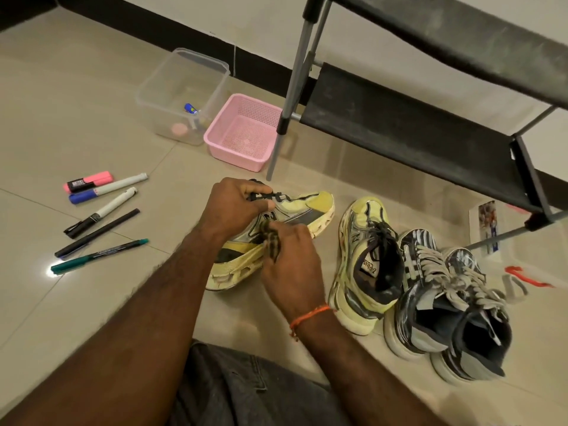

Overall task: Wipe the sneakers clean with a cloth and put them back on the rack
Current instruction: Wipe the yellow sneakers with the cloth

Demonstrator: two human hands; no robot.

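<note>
While the left hand (pixel 238 204) curls its fingers and thumb round the black laces and tongue of a yellow sneaker (pixel 310 210), tipping that shoe onto its side on the floor (pixel 129 302), the right hand (pixel 292 262) pinches a dark striped cloth (pixel 271 241) and presses it against the shoe's side panel, just above the cream midsole. Both hands sit close together over this sneaker, the left one farther from the body, the right one nearer; an orange thread band (pixel 309 316) circles the right wrist.

Just to the right of the right hand stands the second yellow sneaker (pixel 365 265), upright, toe pointing away, its opening facing up. Touching it on its far side is a pair of dark grey and silver sneakers (pixel 445 302) with pale laces, side by side.

Beyond the hands and to the right rises the rack (pixel 415 130), its black fabric shelves bare, one metal leg standing just past the left hand's knuckles. A pink basket (pixel 242 133) and a clear plastic tub (pixel 181 96) lie beyond the left hand.

Left of the left arm, several markers and pens (pixel 101 216) are scattered on the tiles. A small red object (pixel 527 276) lies far right of the hands; what it is cannot be told.
</note>
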